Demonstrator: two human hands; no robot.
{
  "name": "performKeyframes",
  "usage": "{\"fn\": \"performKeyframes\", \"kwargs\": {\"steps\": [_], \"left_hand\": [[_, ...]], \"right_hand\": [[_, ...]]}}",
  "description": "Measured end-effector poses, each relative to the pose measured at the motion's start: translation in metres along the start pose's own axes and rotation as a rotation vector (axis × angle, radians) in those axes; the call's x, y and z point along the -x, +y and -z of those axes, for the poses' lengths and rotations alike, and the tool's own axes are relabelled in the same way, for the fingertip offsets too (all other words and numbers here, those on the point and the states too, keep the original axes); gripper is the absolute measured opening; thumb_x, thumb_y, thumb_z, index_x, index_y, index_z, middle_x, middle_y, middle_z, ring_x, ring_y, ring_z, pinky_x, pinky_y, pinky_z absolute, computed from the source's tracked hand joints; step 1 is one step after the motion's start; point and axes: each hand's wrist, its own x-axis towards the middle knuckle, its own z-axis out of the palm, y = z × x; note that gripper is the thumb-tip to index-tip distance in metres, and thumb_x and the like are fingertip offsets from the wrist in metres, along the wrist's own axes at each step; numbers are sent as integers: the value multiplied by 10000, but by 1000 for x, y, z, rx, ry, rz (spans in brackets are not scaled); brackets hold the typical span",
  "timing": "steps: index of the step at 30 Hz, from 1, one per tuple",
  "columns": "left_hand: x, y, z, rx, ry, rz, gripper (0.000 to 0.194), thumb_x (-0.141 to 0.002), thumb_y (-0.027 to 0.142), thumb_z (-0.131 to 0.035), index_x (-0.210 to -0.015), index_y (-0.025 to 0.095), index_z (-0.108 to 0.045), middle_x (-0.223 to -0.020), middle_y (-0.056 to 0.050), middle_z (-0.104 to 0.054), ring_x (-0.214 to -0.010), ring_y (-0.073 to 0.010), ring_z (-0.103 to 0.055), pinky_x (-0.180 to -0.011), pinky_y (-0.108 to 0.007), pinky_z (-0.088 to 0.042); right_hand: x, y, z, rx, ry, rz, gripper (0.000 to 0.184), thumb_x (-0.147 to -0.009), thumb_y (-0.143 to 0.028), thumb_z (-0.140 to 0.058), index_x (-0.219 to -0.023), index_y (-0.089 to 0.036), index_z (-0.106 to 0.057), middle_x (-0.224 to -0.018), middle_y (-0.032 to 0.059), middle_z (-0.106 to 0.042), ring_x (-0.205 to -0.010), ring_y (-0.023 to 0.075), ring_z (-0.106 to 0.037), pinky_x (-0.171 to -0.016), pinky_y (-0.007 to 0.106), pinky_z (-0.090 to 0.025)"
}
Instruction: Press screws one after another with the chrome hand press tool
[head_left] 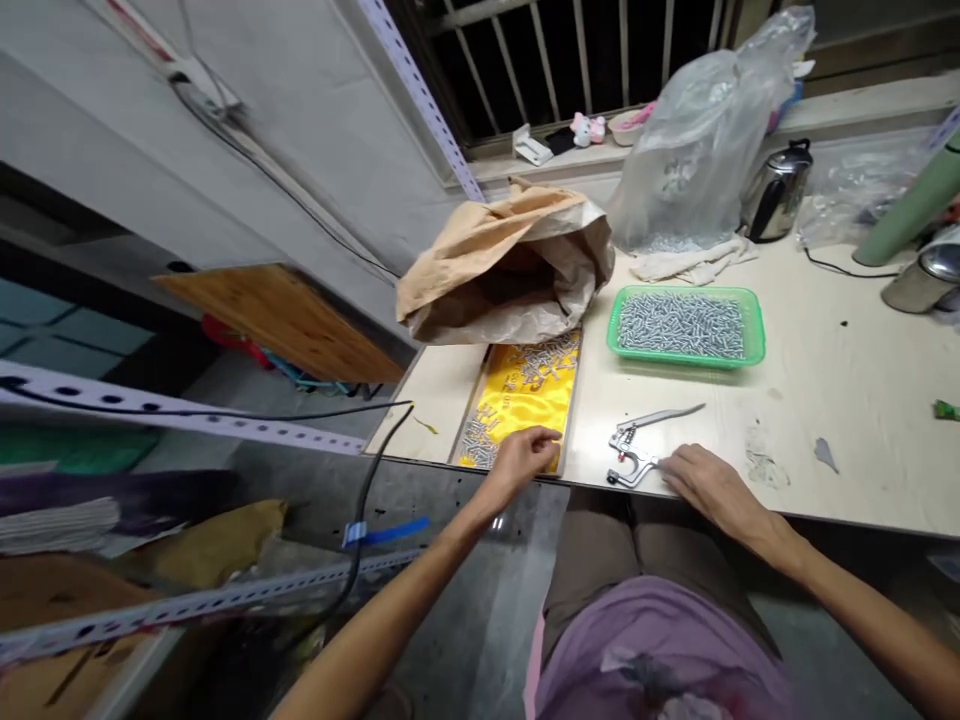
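Note:
My left hand (525, 457) is over the near end of a shallow tray lined with shiny yellow cloth (521, 405). Its fingers are drawn together, and whatever may be between them is too small to make out. Small silvery metal pieces (480, 432) lie in the tray near that hand, with more at the tray's far end. Metal hand pliers with a C-shaped jaw (634, 462) rest on the table. My right hand (701, 485) is closed over the lower handle of these pliers, hiding that handle. The other handle points up to the right.
A green plastic basket (754, 345) full of similar silvery pieces stands behind the pliers. A crumpled brown paper bag (495, 260) covers the tray's far end. Further back are a clear plastic bag (675, 150), a metal kettle (780, 190) and a green bottle (911, 210). The table's front edge borders my lap.

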Motion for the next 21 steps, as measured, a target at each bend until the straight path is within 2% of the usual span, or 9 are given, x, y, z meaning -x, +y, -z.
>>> {"fn": "performKeyframes", "kwargs": {"steps": [3, 5, 7, 13, 21], "left_hand": [[6, 24, -38, 310, -185, 119, 211, -695, 267, -687, -838, 112, -672, -612, 12, -628, -479, -82, -545, -485, -190, -446], [7, 35, -57, 416, -226, 187, 224, -672, 284, -727, -784, 104, -652, -554, 22, -598, -451, -66, -518, -440, -165, -419], [5, 41, -68, 456, -242, 234, 224, -669, 292, -742, -729, 105, -635, -496, 37, -558, -422, -53, -484, -397, -144, -372], [-2, 44, -75, 399, -263, 348, 171, -694, 240, -729, -660, 107, -625, -426, 71, -480, -338, -22, -375, -318, -136, -237], [-4, 43, -78, 318, -279, 427, 137, -718, 199, -696, -656, 114, -609, -370, 89, -434, -312, -30, -357, -315, -142, -243]], "right_hand": [[4, 1, -7, 40, 21, -28, 181, -922, -186, -465, -1036, -176, -604, -885, 71, -614, -804, 194, -562, -699, 307, -449], [7, 3, -13, 79, 32, -48, 182, -917, -181, -475, -1047, -161, -601, -876, 73, -607, -792, 198, -548, -691, 311, -431], [11, 7, -18, 105, 46, -62, 174, -915, -154, -464, -1013, -160, -608, -858, 70, -598, -784, 198, -533, -686, 311, -409], [14, 14, -23, 86, 73, -71, 143, -912, -148, -484, -914, -182, -623, -833, 52, -583, -773, 186, -502, -680, 297, -361], [8, 17, -24, 101, 62, -97, 165, -902, -111, -484, -882, -178, -633, -820, 50, -587, -777, 181, -501, -694, 298, -338]]}}
